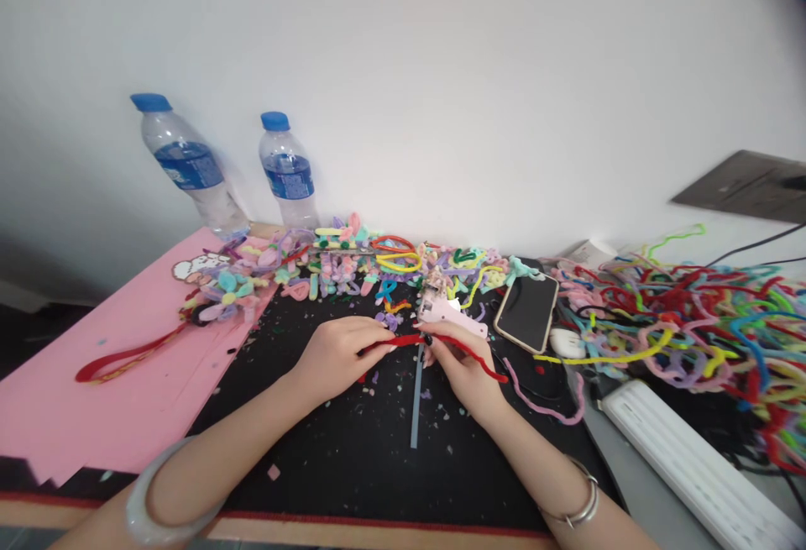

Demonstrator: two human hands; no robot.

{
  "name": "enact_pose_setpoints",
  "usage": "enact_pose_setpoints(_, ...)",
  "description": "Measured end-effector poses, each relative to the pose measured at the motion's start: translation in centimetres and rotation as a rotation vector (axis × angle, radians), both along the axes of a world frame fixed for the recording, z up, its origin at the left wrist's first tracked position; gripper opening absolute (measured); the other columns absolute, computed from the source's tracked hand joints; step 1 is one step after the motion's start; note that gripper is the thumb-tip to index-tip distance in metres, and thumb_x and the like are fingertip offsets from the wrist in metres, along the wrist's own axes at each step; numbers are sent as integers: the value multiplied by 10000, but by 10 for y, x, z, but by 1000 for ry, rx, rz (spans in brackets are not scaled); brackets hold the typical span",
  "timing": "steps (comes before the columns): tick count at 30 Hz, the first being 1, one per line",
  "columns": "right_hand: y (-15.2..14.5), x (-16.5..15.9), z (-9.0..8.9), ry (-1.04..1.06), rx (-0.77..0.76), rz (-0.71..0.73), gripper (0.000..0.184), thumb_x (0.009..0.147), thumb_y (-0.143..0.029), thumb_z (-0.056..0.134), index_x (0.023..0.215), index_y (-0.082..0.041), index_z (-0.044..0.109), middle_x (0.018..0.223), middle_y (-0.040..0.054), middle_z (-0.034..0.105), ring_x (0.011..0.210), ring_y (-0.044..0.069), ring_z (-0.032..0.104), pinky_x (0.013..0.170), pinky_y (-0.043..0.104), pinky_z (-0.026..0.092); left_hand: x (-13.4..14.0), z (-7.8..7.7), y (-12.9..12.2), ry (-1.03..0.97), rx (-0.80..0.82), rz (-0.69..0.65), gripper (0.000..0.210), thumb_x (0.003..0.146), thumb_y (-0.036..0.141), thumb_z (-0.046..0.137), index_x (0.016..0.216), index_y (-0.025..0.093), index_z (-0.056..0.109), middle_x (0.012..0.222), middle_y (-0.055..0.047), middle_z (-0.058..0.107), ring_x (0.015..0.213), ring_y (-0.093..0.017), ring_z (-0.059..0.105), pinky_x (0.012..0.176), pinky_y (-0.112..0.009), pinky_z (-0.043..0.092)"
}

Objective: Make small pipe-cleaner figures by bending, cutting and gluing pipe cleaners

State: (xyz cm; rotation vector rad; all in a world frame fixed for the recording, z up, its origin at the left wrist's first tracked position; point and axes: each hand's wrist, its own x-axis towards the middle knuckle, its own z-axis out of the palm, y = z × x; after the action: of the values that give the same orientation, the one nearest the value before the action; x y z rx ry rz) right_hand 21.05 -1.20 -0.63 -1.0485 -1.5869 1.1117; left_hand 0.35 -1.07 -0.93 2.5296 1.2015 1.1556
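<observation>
red fuzzy wire (406, 339) lies crosswise between your hands, long axis left to right. your left hand (340, 355) pinches its left part; your right hand (464, 365), nearer the pink glue gun (444, 311), pinches farther along, red tail slanting rightward toward you.

Phone (526, 313) between glue gun (448, 312) and pipe-cleaner pile (680, 302)

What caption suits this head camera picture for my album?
Left fingers and right fingers hold a fuzzy red strip over a scrap-strewn black mat.
</observation>
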Motion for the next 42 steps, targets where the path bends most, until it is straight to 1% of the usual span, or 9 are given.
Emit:
enact_pose_setpoints(3, 0, -1, -1, -10, 15, -18, 159, 813, -256, 563, 922, -220, 673, 763, 31, 655, 576, 132, 605, 566, 264, 536, 1, 1, 0, 16, 25, -26, 162, 820, 243, 570, 912, 184, 689, 865, -39, 721, 821, -171, 667, 803, -295, 536)
enact_pose_setpoints(7, -1, -1, -1, -14, 13, -4, 148, 803, -254, 575, 910, -216, 669, 802, 37, 666, 589, 137, 618, 579, 271, 541, 2, 3, -1, 38, 66, -67, 164, 828, 249, 562, 913, 184, 686, 872, -37, 720, 822, -164, 669, 809, -295, 538)
enact_pose_setpoints(11, -2, -1, -2, -22, 17, -41, 84, 785, -257, 603, 848, -212, 638, 754, 22, 652, 572, 135, 624, 566, 261, 538, 2, 3, -1, 42, 76, -68, 151, 831, 233, 561, 900, 179, 684, 861, -27, 723, 818, -162, 670, 814, -295, 536)
enact_pose_setpoints(15, -5, 1, -2, -89, 77, -55, 35, 777, -229, 624, 802, -208, 612, 657, 8, 654, 578, 146, 640, 567, 250, 523, 2, 2, -1, 30, 76, -36, 148, 827, 223, 564, 885, 168, 689, 838, -35, 724, 803, -169, 672, 790, -296, 542)
enact_pose_setpoints(21, -8, 0, 2, -133, 232, -4, 32, 775, -175, 619, 792, -202, 627, 795, 55, 692, 673, 168, 654, 641, 279, 532, 1, -1, 0, 8, 67, 27, 146, 826, 239, 568, 850, 175, 697, 800, -31, 725, 766, -166, 671, 746, -283, 545)
enact_pose_setpoints(26, -9, -2, 4, -130, 269, 18, 43, 776, -170, 613, 797, -204, 631, 812, 59, 698, 727, 180, 668, 680, 288, 548, 1, -3, 0, -35, 40, 68, 125, 809, 236, 593, 837, 172, 697, 815, -27, 724, 760, -160, 667, 733, -273, 539)
enact_pose_setpoints(35, -8, -3, 6, -158, 329, 97, 51, 771, -134, 611, 778, -181, 629, 818, 66, 706, 750, 169, 676, 697, 264, 550, 0, -2, 0, -83, -54, 117, 132, 803, 241, 597, 839, 172, 703, 854, -36, 723, 773, -163, 673, 738, -269, 536)
enact_pose_setpoints(42, -7, -3, 5, -189, 349, 108, 61, 781, -138, 598, 786, -191, 627, 834, 63, 708, 769, 170, 676, 698, 267, 551, 0, -2, 0, -110, -56, 132, 118, 792, 240, 609, 834, 181, 702, 857, -33, 723, 773, -168, 675, 739, -276, 541)
